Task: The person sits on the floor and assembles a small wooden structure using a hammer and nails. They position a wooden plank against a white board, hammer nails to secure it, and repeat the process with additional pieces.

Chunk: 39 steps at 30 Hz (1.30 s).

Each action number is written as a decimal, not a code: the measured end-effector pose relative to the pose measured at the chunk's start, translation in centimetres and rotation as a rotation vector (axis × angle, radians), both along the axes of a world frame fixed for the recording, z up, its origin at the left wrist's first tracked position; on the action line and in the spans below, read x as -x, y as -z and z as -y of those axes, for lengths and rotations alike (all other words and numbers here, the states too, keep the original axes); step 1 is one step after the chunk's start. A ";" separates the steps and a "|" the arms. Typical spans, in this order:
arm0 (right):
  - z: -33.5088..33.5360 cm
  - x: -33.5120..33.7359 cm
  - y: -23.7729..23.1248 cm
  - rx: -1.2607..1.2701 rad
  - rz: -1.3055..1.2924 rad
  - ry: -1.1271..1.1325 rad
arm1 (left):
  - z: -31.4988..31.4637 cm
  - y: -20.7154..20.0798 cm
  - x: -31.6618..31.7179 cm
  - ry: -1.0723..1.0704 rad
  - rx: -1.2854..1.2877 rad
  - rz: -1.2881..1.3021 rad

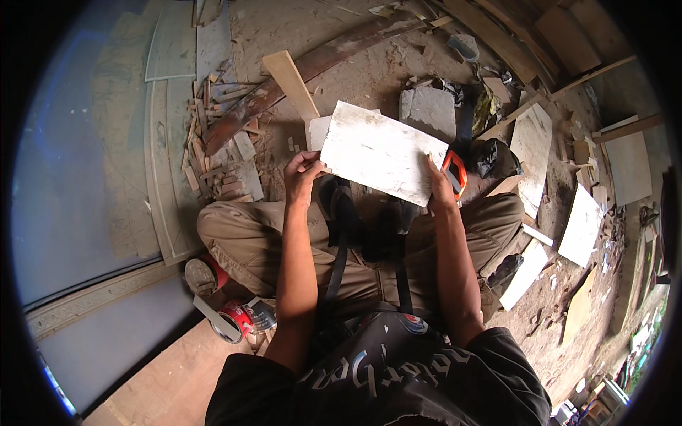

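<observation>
Head view: the scuffed white board (pixel 383 149) hung between both hands, clear of the lap. The left hand (pixel 302 170) pinched its near corner; the right hand (pixel 442 186) was closed over the opposite end, thumb on top, remaining fingers mostly hidden. Risk, as I judged it — the left pinch was small, so a slip there could have let that end swing down toward the legs. An orange-rimmed object (pixel 462 174) sat just beyond the right hand, near enough to be knocked by a careless turn. Materials: board flat, thin-looking, roughly rectangular, its pale face streaked with dark smudges. Ahead of the right hand, a rough grey block (pixel 428 112), coarse and squared; beyond the left, splintery wood offcuts (pixel 202 167) and a long, dark, curved-looking plank (pixel 245 110) — edges worn.
</observation>
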State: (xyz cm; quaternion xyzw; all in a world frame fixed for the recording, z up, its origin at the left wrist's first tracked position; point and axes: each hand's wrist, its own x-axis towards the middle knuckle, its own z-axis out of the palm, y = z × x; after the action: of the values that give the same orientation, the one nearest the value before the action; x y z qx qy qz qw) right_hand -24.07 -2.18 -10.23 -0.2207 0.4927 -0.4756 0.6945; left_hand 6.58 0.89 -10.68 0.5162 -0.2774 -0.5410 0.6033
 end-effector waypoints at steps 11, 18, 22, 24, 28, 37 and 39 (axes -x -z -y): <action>-0.1 2.3 1.8 0.050 0.004 -0.248 | -1.2 -1.9 -0.2 0.300 -0.029 -0.098; -0.2 2.1 1.6 0.046 -0.130 -0.313 | -1.0 -1.3 1.1 0.418 -0.233 -0.045; 0.1 0.7 0.0 0.070 -0.303 -0.256 | -1.1 -0.9 1.8 0.347 -0.277 -0.060; 0.2 -1.4 -0.5 0.422 -0.744 0.014 | -1.0 -0.7 2.3 0.323 -0.277 -0.084; -2.4 -4.5 -5.6 0.860 -0.909 -0.040 | -0.6 0.6 3.4 0.204 -0.262 0.035; -2.4 -7.0 2.0 0.591 -0.704 -0.065 | -1.5 0.7 3.2 -0.025 -0.281 -0.072; -0.3 -4.7 1.9 0.475 -0.471 0.085 | -1.3 1.3 2.0 -0.115 -0.298 -0.133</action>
State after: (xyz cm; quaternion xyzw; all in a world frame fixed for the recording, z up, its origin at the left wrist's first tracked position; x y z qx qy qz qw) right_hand -19.36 -1.86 -12.09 -0.4593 0.5238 -0.5417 0.4704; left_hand 4.58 2.20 -12.01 0.5780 -0.1235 -0.5738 0.5669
